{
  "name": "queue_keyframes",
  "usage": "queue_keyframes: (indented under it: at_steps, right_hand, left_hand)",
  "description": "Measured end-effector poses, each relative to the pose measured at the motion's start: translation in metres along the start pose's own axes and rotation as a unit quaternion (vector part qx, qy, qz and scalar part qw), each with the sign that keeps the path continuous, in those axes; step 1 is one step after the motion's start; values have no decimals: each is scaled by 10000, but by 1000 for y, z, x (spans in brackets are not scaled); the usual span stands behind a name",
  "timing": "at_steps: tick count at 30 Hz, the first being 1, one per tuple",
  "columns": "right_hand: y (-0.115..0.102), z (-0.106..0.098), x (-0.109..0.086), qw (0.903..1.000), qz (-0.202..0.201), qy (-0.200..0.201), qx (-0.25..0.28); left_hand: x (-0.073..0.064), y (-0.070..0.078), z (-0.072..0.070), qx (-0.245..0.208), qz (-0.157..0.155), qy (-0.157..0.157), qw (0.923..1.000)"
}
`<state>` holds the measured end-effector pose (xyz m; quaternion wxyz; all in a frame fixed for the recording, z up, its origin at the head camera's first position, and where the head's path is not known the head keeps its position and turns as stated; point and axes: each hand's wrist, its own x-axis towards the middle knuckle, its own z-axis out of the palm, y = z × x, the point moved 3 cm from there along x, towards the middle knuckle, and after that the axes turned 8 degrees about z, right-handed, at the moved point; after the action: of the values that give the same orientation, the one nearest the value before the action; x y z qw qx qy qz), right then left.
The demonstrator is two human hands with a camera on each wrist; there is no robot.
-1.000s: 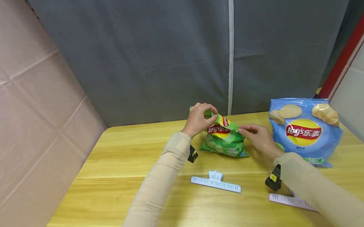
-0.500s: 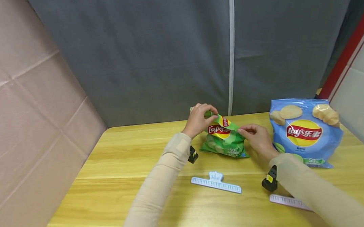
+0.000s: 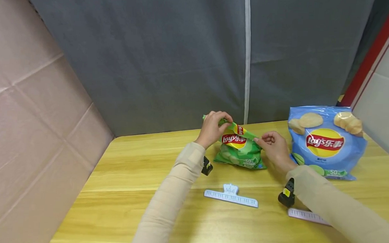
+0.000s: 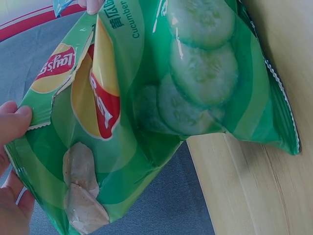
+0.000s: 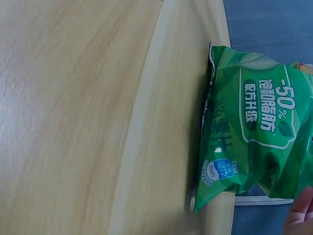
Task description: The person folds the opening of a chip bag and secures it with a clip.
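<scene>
A green Lay's chip bag (image 3: pixel 240 154) stands on the wooden table near its back edge, its top strip folded over toward the front. My left hand (image 3: pixel 212 128) pinches the fold's left end between thumb and fingers. At the right end of the same fold, my right hand (image 3: pixel 276 148) pinches the corner with thumb and forefinger. Up close in the left wrist view, the chip bag (image 4: pixel 200 73) shows cucumber slices and a turned-down flap, with the left thumb (image 4: pixel 14 122) on it. In the right wrist view only a bit of the right hand (image 5: pixel 301 215) shows, beside the bag's corner.
A blue Lay's bag (image 3: pixel 325 141) stands upright at the right. In front of the green bag lies a light blue bag clip (image 3: pixel 231 197). A pinkish clip (image 3: pixel 307 216) lies partly under the right sleeve. A grey curtain (image 3: pixel 171 62) hangs behind the table.
The folded strip at the bag's top has become narrower and lies flatter. My right wrist has shifted slightly left; the left hand has hardly moved.
</scene>
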<state>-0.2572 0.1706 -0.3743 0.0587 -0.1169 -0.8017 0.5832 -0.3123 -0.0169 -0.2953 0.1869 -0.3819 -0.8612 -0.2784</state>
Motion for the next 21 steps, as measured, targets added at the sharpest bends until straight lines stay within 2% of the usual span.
queue_keyframes:
  at_steps: [8, 21]
  right_hand:
    - [2, 2, 3, 9999, -72, -71, 62]
    - [5, 1, 5, 9993, -307, -122, -189]
  left_hand:
    - [-1, 1, 1, 62, 98, -93, 9999]
    - [0, -1, 0, 25, -5, -232, 9997]
